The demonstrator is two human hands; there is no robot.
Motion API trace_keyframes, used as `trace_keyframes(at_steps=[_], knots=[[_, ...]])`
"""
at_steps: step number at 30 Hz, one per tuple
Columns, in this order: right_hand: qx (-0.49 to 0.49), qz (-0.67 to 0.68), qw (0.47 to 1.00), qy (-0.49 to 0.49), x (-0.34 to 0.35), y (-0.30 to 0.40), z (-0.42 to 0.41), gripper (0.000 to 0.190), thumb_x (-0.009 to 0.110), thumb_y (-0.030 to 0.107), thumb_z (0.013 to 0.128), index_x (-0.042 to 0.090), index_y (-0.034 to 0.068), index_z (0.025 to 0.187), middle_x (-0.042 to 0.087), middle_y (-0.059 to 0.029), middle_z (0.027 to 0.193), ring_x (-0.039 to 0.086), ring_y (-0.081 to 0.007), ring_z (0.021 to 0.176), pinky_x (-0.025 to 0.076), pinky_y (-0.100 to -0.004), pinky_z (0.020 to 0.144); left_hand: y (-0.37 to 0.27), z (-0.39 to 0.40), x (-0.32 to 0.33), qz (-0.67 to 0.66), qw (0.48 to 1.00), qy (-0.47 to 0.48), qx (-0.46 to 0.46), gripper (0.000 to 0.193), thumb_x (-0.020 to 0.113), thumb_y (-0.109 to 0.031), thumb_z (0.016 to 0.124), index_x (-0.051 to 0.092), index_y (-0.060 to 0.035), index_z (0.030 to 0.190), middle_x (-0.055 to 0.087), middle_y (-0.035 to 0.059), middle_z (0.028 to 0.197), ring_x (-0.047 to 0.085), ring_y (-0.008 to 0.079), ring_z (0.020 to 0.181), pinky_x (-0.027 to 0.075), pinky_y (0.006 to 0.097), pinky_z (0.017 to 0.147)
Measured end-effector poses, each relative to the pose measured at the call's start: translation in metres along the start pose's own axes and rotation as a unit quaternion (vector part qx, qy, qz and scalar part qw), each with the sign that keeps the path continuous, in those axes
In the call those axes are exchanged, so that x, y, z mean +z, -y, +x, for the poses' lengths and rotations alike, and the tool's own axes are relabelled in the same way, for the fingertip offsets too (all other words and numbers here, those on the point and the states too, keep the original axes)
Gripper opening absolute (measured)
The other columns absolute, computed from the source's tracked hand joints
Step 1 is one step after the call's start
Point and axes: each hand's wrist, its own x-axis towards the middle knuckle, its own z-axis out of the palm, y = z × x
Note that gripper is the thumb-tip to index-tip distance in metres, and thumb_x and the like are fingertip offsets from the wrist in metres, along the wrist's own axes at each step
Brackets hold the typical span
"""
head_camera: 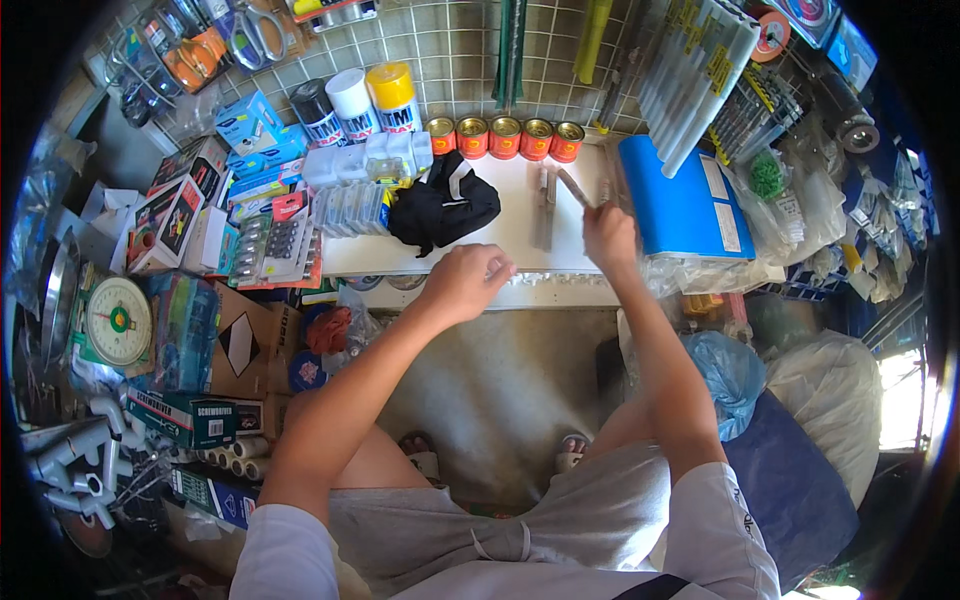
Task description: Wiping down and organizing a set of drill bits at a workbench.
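Note:
My right hand point(611, 232) is closed around a thin stick-like tool point(574, 187), blurred, over the right part of the white shelf point(360, 256). Just left of it, slim clear packets point(545, 206) lie on the shelf; what they hold is too blurred to tell. My left hand point(471, 281) hovers at the shelf's front edge, its fingers curled; whether something small is between them cannot be told. A crumpled black cloth item point(442, 201) with white stripes lies beyond my left hand.
Small red-orange cans point(505, 139) line the back, beside spray cans point(394, 97). Boxes and blister packs point(285, 244) crowd the left, near a dial scale point(118, 320). A blue folder point(675, 199) bounds the right, with hanging clear tubes point(694, 82) above it.

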Motion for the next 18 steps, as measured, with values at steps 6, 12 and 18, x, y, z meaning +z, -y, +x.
trace_keyframes(at_steps=[6, 12, 18], knots=[[-0.043, 0.289, 0.956, -0.006, -0.028, 0.025, -0.022, 0.032, 0.056, 0.026, 0.099, 0.060, -0.007, 0.100, 0.062, -0.0168, 0.066, 0.064, -0.0307, 0.059, 0.050, -0.0402, 0.055, 0.015, 0.014, -0.027, -0.269, 0.955, -0.033, -0.122, 0.033, 0.053, -0.029, 0.101, 0.062, -0.0054, 0.122, 0.070, 0.0067, 0.098, 0.067, 0.0130, 0.075, 0.050, 0.0261, 0.062], [-0.053, 0.495, 0.813, 0.301, -0.057, 0.050, -0.043, 0.036, 0.052, 0.035, 0.103, 0.055, 0.003, 0.086, 0.052, -0.0008, 0.062, 0.053, -0.0093, 0.048, 0.034, -0.0232, 0.044, -0.003, 0.018, -0.048, -0.517, 0.843, -0.101, -0.110, 0.043, 0.058, -0.025, 0.099, 0.048, -0.0064, 0.136, 0.064, 0.0106, 0.110, 0.065, 0.0162, 0.080, 0.050, 0.0293, 0.067], [-0.058, 0.534, 0.773, 0.337, -0.053, 0.056, -0.046, 0.036, 0.053, 0.036, 0.102, 0.056, 0.005, 0.083, 0.054, -0.0003, 0.063, 0.054, -0.0096, 0.049, 0.036, -0.0223, 0.048, 0.002, 0.015, -0.067, -0.390, 0.916, -0.094, -0.002, 0.022, 0.075, -0.011, 0.086, 0.066, 0.0024, 0.101, 0.068, 0.0046, 0.087, 0.064, 0.0091, 0.072, 0.048, 0.0229, 0.060]])
